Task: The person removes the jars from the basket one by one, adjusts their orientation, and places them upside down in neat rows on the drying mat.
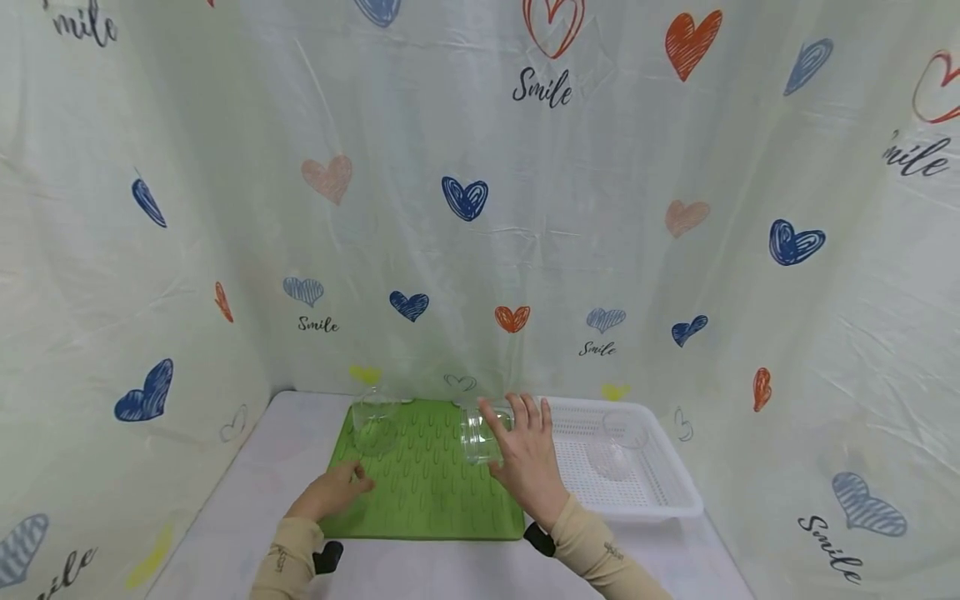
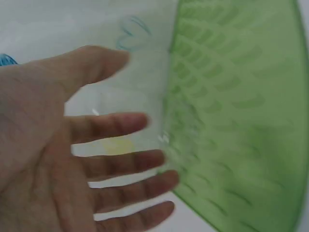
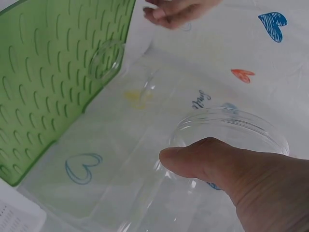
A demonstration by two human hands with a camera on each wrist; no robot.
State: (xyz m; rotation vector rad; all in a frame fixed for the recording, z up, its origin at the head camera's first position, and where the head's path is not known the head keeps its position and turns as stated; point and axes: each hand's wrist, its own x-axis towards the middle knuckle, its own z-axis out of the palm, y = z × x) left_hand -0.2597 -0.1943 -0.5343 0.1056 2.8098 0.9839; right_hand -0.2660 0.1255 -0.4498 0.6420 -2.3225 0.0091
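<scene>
My right hand (image 1: pixel 531 458) grips a clear jar (image 1: pixel 477 435) with a ridged rim, tilted on its side above the right part of a green ridged drying mat (image 1: pixel 420 500). In the right wrist view the thumb (image 3: pixel 207 157) lies across the jar's wall below its rim (image 3: pixel 231 116). At the mat's back left corner a clear vessel (image 1: pixel 375 425) stands. My left hand (image 1: pixel 330 490) hovers near the mat's left edge, holding nothing. Its fingers (image 2: pixel 120 164) are spread apart in the left wrist view.
Right of the mat sits a white perforated basket (image 1: pixel 678 496) with another clear vessel (image 1: pixel 618 446) in it. Behind the white-covered table (image 1: pixel 262 467) hangs a pale curtain (image 1: pixel 525 250) printed with hearts.
</scene>
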